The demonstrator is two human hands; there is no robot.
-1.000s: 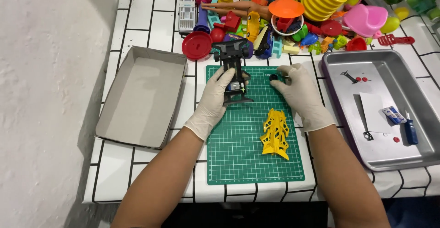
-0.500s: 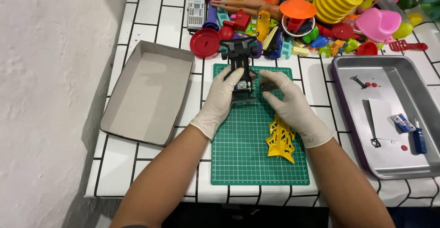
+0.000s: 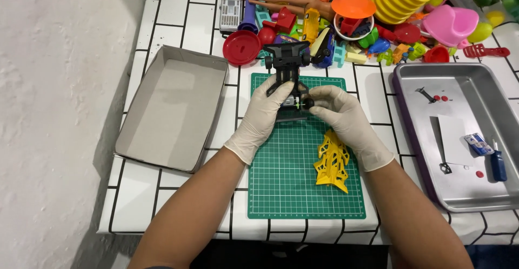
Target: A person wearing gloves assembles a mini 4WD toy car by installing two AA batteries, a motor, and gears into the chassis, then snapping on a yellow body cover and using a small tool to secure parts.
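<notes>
Head view, left to right: a shallow grey cardboard tray (image 3: 172, 112) is seen lying on the white tiled table (image 3: 178, 15), its matte inside bare. Just right of it, a green cutting mat (image 3: 292, 188) with a fine printed grid is laid flat. Over the mat's far end, a black toy car chassis (image 3: 289, 80) of hard plastic is held, its long axis running away from the person, one wheeled end pointing toward the toy pile (image 3: 351, 15). The left hand (image 3: 265, 115), in a white latex glove, is curled around the chassis' left side; the right hand (image 3: 338, 112), gloved likewise, is pinched closed on a small dark wheel at the near right side. A yellow openwork plastic shell (image 3: 331, 162) lies on the mat beside the right wrist. Furthest right, a shiny metal tray (image 3: 497, 198) holds a blue-handled screwdriver (image 3: 497, 163) and small parts.
</notes>
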